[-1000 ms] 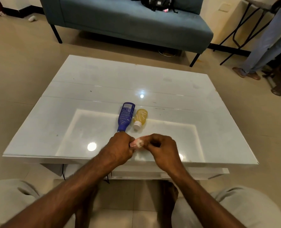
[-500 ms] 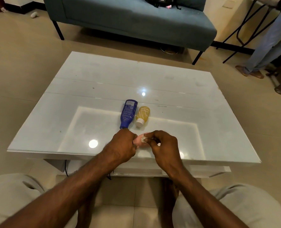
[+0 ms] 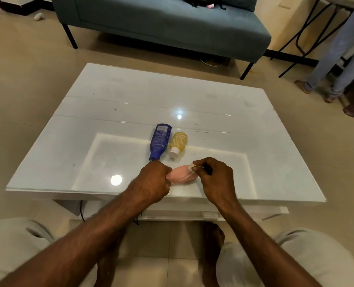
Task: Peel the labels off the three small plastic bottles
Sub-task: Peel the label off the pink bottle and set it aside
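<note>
A small pink bottle (image 3: 183, 175) lies sideways just above the white table's (image 3: 130, 96) near edge. My left hand (image 3: 154, 180) grips its left end. My right hand (image 3: 214, 176) pinches a crumpled whitish scrap of label (image 3: 192, 167) at the bottle's upper right. White streaks of residue show on the pink body. Behind them a blue bottle (image 3: 160, 141) with a printed label lies on its side, cap toward me. A yellow bottle (image 3: 178, 143) with a white cap and white streaks lies right beside it.
A teal sofa (image 3: 172, 23) stands beyond the table with a dark bag on it. At the far right a person's legs (image 3: 341, 50) stand near black folding stand legs. My knees are below the table's near edge.
My hands have drawn apart, so most of the pink bottle now shows between them. My right hand has pulled the label scrap up and to the right.
</note>
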